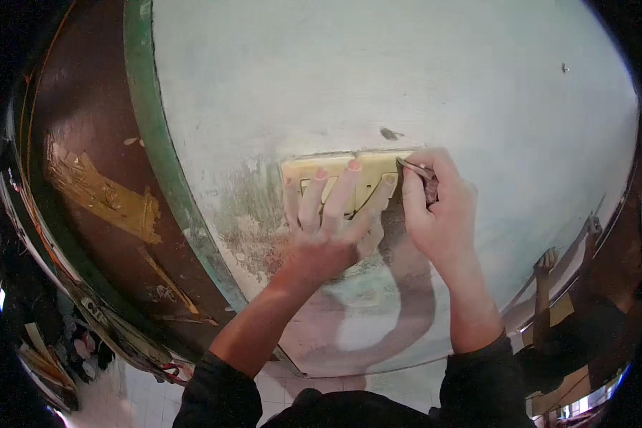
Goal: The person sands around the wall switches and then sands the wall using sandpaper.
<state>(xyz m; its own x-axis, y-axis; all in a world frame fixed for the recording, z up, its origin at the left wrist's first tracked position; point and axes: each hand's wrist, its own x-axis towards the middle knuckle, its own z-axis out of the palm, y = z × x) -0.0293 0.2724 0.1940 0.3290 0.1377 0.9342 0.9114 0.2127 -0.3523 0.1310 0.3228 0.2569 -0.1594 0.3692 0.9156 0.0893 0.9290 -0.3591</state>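
A yellowed double switch plate (386,158) is set on the pale wall. My left hand (328,214) lies across its left and middle part, fingers spread and fingertips pressed on its face. At the plate's upper right corner, my right hand (441,207) pinches a small, thin, dark tool (405,164) between thumb and fingers. Its tip touches or nearly touches the plate's edge; its exact kind cannot be made out. Part of the plate is hidden behind my left fingers and under the right hand's shadow.
Stained, peeling paint (250,242) surrounds the plate's lower left. A green frame (175,171) and a brown door panel (85,114) stand at left, with cables (107,321) below. At right, another person's hand (547,258) touches the wall. A small hook (565,68) sits at upper right.
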